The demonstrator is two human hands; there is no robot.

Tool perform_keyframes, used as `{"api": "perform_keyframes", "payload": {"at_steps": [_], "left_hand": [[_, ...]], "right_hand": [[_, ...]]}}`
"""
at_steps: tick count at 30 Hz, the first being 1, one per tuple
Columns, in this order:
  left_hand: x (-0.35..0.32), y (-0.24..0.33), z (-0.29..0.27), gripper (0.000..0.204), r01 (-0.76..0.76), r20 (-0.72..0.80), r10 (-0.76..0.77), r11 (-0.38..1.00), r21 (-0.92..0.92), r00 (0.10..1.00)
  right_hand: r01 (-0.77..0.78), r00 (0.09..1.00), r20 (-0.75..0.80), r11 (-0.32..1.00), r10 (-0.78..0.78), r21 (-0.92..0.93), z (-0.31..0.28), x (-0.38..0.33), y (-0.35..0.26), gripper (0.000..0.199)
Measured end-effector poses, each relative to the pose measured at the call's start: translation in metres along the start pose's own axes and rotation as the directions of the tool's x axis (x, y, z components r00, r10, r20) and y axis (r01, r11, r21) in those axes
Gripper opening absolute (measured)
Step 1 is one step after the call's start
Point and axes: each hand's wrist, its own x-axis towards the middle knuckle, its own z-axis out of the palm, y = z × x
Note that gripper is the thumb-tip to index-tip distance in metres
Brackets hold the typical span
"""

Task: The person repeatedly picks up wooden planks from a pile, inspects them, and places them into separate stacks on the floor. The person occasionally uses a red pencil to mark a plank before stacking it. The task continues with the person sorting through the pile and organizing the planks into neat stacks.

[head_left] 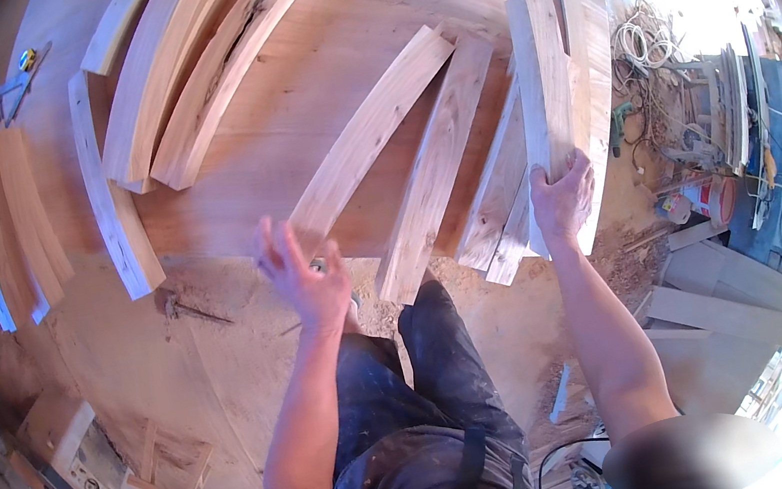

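Note:
My right hand (566, 196) is wrapped round the near end of a pale wooden beam (539, 70) at the right of the worktable. The beam lies on top of other boards there. My left hand (303, 276) is raised at the table's near edge, its fingers spread and nothing in them. Just beyond its fingertips is the near end of another wooden beam (374, 131), which slants away to the right. Between my hands, a third beam (439, 161) sticks out past the table edge, with shorter wood pieces (499, 190) beside it.
The plywood tabletop (297, 86) carries a stack of thick beams (173, 70) at the far left. More boards (11, 220) stand further left, and a tape measure (28, 60) lies beyond them. Cables (646, 39), a bucket (713, 196) and wood panels (722, 296) are on the right.

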Motion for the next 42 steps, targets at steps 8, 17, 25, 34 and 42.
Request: {"api": "perform_keyframes", "payload": {"at_steps": [8,17,25,34,42], "left_hand": [[0.087,0.035,0.039,0.074,-0.058,0.386,0.091,0.994,-0.098,0.918],[0.14,-0.005,0.031,0.064,0.222,0.528,-0.025,0.923,-0.313,0.849],[0.138,0.003,0.038,0.071,-0.112,0.336,0.1,0.994,0.017,0.936],[0.134,0.011,0.045,0.092,0.121,0.426,-0.084,0.991,-0.059,0.901],[0.089,0.069,0.068,0.099,0.26,0.443,-0.159,0.949,-0.179,0.883]], "right_hand": [[-0.008,1.0,-0.018,1.0,0.009,0.029,0.0,0.0,-0.001,0.066],[0.005,0.999,-0.039,0.996,-0.002,0.086,-0.004,0.001,-0.001,0.059],[-0.025,0.999,0.035,0.996,0.022,0.085,-0.006,0.003,0.011,0.066],[0.031,0.999,0.021,0.997,-0.032,0.07,-0.004,0.003,0.01,0.064],[0.017,0.999,0.029,0.997,-0.02,0.077,-0.006,0.004,0.001,0.063]]}}
